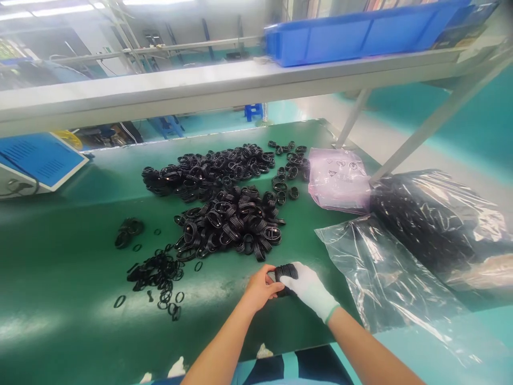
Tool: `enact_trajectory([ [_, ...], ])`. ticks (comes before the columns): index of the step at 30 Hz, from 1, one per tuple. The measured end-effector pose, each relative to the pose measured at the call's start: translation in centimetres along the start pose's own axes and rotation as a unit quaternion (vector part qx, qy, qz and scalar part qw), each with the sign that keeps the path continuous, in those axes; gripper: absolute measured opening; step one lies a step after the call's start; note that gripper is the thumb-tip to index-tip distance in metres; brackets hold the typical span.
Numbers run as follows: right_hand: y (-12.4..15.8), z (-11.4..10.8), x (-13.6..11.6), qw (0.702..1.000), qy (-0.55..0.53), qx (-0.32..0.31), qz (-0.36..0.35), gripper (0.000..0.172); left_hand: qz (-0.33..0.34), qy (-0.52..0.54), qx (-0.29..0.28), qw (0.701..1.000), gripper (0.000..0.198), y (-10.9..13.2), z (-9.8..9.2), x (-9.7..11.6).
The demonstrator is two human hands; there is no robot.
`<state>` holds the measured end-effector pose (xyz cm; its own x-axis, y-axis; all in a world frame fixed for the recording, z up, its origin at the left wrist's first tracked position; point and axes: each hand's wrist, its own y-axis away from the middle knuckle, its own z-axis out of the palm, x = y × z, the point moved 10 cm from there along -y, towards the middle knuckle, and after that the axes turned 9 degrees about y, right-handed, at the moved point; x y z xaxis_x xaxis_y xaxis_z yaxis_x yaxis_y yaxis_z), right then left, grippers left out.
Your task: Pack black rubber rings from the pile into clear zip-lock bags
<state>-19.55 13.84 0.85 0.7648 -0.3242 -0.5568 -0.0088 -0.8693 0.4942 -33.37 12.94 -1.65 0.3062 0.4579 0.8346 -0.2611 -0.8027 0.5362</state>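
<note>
My left hand (260, 286), bare, is closed at the left end of a black cable coil (287, 272), where a small grey part shows between the fingers. My right hand (310, 289), in a white glove, grips the same coil from the right. The coil's ridged windings lie side by side, and its underside is hidden by my hands. Behind it is a heap of similar black cable coils (232, 222). To the left lies a loose pile of thin black rings (156, 271), like rubber bands.
A pink plastic bag (339, 179) and a clear plastic bag (380, 267) lie on the right, beside a bag of black items (425, 224). A shelf (180, 85) carrying a blue bin (360, 35) crosses above the green table (80, 321). A blue-and-white box (38, 160) stands at left.
</note>
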Motion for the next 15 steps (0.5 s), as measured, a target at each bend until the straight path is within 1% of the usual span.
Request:
enact_trajectory([
  [2, 0.0, -0.1, -0.3, 1.0, 0.008, 0.005, 0.003, 0.03, 0.023, -0.061, 0.008, 0.998, 0.063, 0.6, -0.2, 0.8],
  [4, -0.1, -0.2, -0.4, 1.0, 0.013, 0.008, 0.003, 0.03, 0.052, -0.14, 0.022, 0.989, 0.077, 1.3, -0.4, 1.9],
  [6, -0.1, -0.1, -0.3, 1.0, 0.017, 0.007, 0.001, 0.031, 0.066, -0.187, 0.033, 0.98, 0.081, 1.7, -0.5, 2.5],
  [9, -0.3, 0.1, 0.0, 1.0, 0.017, 0.001, -0.002, 0.034, 0.074, -0.173, 0.032, 0.982, 0.074, 1.8, -0.4, 2.6],
  [12, -0.4, 0.2, 0.2, 1.0, 0.015, 0.0, -0.003, 0.034, 0.086, -0.121, 0.026, 0.989, 0.075, 1.4, -0.4, 2.1],
  [15, -0.3, 0.2, -0.1, 1.0, 0.017, 0.004, -0.009, 0.033, 0.09, -0.1, 0.031, 0.99, 0.075, 1.2, -0.4, 1.4],
])
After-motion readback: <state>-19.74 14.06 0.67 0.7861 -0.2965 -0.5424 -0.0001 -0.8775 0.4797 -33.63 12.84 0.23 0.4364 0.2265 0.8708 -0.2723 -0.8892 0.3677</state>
